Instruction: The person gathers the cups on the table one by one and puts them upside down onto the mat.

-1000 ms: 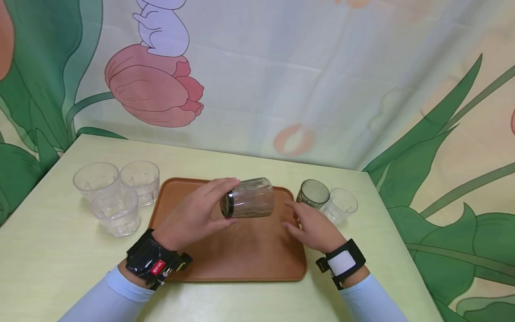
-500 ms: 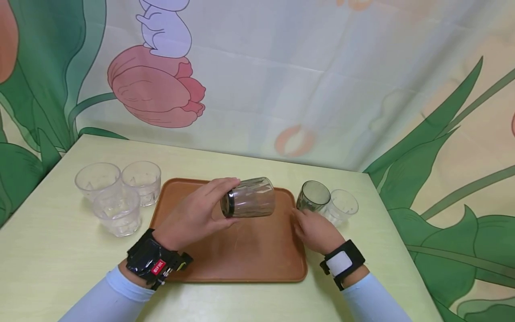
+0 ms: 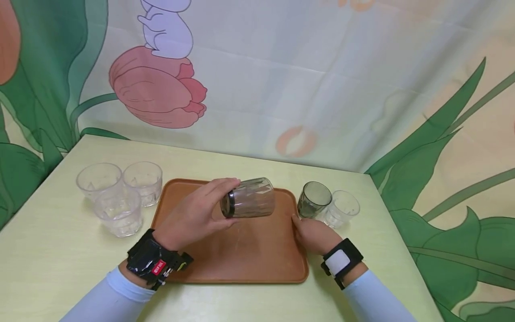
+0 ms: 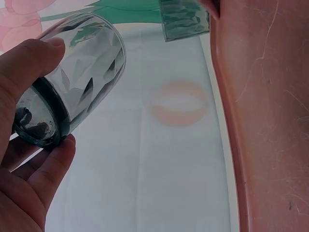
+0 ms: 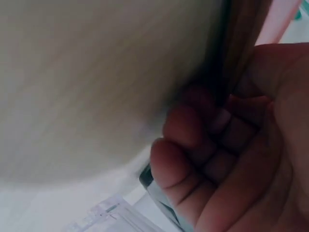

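Note:
My left hand (image 3: 193,217) grips a smoky grey faceted drinking glass (image 3: 254,198) by its thick dark base. Lying sideways in the air, the glass has its mouth toward the right, over the brown tray (image 3: 257,259). In the left wrist view, the thumb and fingers clasp the base end of that glass (image 4: 91,72). At the tray's right edge, my right hand (image 3: 319,235) pinches the rim, thumb on top. The right wrist view has its curled fingers (image 5: 183,125) against the tray's edge (image 5: 246,34). Just behind that hand stands a second smoky glass (image 3: 314,200).
A clear tumbler (image 3: 343,208) stands right of the second smoky glass. Three clear tumblers (image 3: 144,183) cluster left of the tray on the pale table (image 3: 60,250). A printed curtain (image 3: 257,89) hangs behind the table.
My right hand has come down from beside the second smoky glass to the tray's right edge and closed on it. My left hand and its glass have stayed nearly still.

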The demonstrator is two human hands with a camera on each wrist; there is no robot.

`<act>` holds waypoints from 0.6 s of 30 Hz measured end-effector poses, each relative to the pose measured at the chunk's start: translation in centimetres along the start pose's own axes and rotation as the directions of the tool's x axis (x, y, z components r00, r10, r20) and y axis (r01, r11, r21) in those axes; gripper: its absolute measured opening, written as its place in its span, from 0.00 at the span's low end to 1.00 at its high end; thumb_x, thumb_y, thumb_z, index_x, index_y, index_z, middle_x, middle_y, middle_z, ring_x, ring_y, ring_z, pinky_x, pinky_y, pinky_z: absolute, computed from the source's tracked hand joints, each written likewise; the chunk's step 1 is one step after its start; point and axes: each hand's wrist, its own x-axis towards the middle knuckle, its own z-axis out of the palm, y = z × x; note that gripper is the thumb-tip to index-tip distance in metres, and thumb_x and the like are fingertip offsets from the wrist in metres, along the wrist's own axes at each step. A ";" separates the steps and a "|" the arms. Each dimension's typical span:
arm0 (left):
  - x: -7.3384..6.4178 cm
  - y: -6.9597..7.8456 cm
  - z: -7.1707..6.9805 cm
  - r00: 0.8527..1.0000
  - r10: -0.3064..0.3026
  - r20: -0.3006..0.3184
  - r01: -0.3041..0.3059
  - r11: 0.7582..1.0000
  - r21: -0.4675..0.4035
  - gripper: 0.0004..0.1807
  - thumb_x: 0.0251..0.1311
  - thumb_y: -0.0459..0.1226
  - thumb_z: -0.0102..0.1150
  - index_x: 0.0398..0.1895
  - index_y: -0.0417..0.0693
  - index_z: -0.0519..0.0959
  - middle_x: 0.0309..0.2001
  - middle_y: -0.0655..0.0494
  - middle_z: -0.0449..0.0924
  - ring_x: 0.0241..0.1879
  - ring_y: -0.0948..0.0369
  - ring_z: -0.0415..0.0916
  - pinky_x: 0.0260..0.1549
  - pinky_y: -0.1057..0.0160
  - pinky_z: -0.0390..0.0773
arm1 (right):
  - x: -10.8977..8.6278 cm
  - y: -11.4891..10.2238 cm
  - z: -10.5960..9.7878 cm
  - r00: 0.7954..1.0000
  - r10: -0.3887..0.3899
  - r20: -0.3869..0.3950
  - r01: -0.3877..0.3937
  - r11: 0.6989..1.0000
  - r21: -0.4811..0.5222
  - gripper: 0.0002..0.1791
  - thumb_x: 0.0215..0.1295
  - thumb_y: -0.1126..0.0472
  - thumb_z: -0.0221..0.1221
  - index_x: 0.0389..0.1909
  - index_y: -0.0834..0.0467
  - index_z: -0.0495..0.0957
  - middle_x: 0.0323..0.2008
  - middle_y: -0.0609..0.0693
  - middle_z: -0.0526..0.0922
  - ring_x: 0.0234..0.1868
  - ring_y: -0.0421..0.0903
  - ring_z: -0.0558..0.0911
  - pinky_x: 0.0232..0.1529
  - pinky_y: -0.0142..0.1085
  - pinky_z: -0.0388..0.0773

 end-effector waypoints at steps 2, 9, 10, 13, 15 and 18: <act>0.0 -0.1 0.0 1.000 0.006 0.000 -0.006 1.000 0.003 0.47 0.46 0.41 0.80 0.71 0.47 0.66 0.62 0.50 0.75 0.57 0.57 0.76 0.57 0.55 0.80 | 0.0 -0.2 0.2 1.000 -0.028 0.003 0.028 0.999 -0.046 0.24 0.70 0.65 0.54 0.62 0.73 0.71 0.20 0.49 0.73 0.21 0.44 0.76 0.21 0.39 0.76; 0.1 -0.1 -0.2 1.000 0.018 -0.009 -0.018 1.000 0.010 0.47 0.46 0.40 0.80 0.70 0.45 0.67 0.62 0.50 0.75 0.58 0.56 0.76 0.58 0.55 0.80 | 0.3 -1.1 1.1 0.994 0.085 0.067 -0.085 0.996 -0.011 0.27 0.73 0.65 0.50 0.68 0.76 0.63 0.27 0.58 0.77 0.25 0.52 0.79 0.27 0.46 0.80; 0.1 -0.1 -0.2 1.000 0.019 -0.009 -0.019 1.000 0.012 0.47 0.46 0.40 0.80 0.70 0.45 0.67 0.62 0.51 0.75 0.58 0.57 0.76 0.58 0.55 0.79 | 0.3 -1.3 1.1 0.990 0.113 0.081 -0.114 0.993 0.006 0.27 0.74 0.66 0.49 0.69 0.75 0.62 0.28 0.59 0.78 0.26 0.53 0.80 0.29 0.47 0.81; 0.1 -0.1 -0.3 1.000 0.022 -0.011 -0.022 1.000 0.010 0.47 0.46 0.41 0.80 0.70 0.45 0.67 0.62 0.51 0.75 0.59 0.57 0.75 0.58 0.55 0.79 | 0.3 -1.9 1.1 0.983 0.161 0.086 -0.161 0.987 -0.009 0.27 0.74 0.66 0.49 0.70 0.74 0.61 0.30 0.61 0.78 0.27 0.54 0.80 0.29 0.48 0.81; 0.1 0.0 -0.3 1.000 0.024 -0.012 -0.024 1.000 0.008 0.47 0.46 0.41 0.80 0.70 0.45 0.67 0.63 0.50 0.75 0.59 0.56 0.75 0.59 0.55 0.79 | 0.1 -2.2 0.9 0.983 0.171 0.062 -0.170 0.985 -0.029 0.27 0.72 0.67 0.49 0.69 0.75 0.62 0.29 0.62 0.78 0.26 0.55 0.80 0.28 0.49 0.81; 0.1 0.0 -0.3 1.000 0.021 -0.015 -0.021 1.000 0.005 0.47 0.46 0.41 0.80 0.70 0.45 0.67 0.62 0.50 0.75 0.59 0.56 0.75 0.58 0.55 0.79 | -0.2 -2.6 0.8 0.985 0.173 0.024 -0.171 0.984 -0.047 0.26 0.71 0.68 0.49 0.67 0.76 0.64 0.29 0.63 0.78 0.26 0.57 0.80 0.25 0.50 0.80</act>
